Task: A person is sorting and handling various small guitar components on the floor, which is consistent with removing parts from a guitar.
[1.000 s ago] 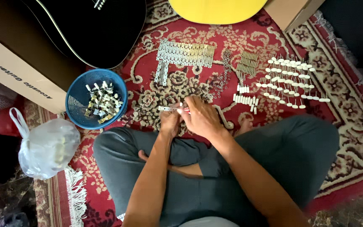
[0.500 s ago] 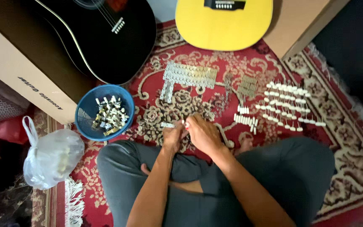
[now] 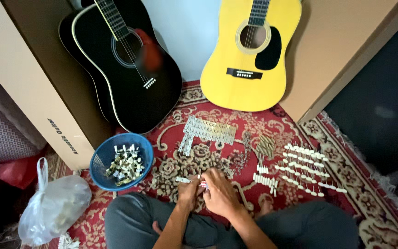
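— What's around you, starting from the left of the blue basket (image 3: 98, 162)?

— Left of the basket lies a clear plastic bag (image 3: 54, 207). The basket itself holds a heap of small tuner parts (image 3: 125, 167). Above it a black guitar (image 3: 125, 69) leans upright. Right of the basket, on the red carpet (image 3: 295, 127), sit a sheet of metal plates (image 3: 207, 131), then rows of white pegs (image 3: 307, 168). A yellow guitar (image 3: 252, 55) stands above those.

— And your hands?

— Just right of the basket, low down, your left hand (image 3: 189, 192) and right hand (image 3: 221, 193) are together, fingers pinched on a small tuner strip (image 3: 186, 180) with white knobs. It sits between your fingertips, just above the carpet in front of your crossed legs.
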